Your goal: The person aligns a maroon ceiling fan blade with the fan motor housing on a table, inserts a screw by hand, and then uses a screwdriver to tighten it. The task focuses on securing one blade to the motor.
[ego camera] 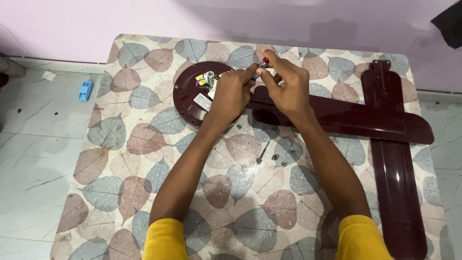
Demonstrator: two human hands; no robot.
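On the leaf-patterned bench (120, 159), at its far middle, both hands meet over a dark maroon ceiling-fan motor housing (190, 98) and the root of a blade. Right hand (288, 89): fingers pinched shut on a screwdriver (263, 63) with a red handle, only the handle top showing above the fingertips; shaft hidden, so its long axis reads roughly upright, tilted slightly away, tip presumably down toward the blade root, though I cannot confirm contact. Left hand (231, 94): fingers curled together right against the same tool, steadying it or a small part beneath; what exactly they pinch cannot be told. Tool lies between the two hands, touching both; right hand carries the main hold. Attached blade (346, 118) runs from the hands rightward, long axis across the bench. Second blade (394, 159) lies crosswise over it, long axis running near to far, mounting bracket at the far end. Housing sits just left of the left hand, its grey central shaft (210, 78) upright. Loose screws (281, 156) and a second thin driver (262, 152) lie on the bench between the forearms, near side of the hands. Blue small object (85, 90) on the floor, well apart, left.
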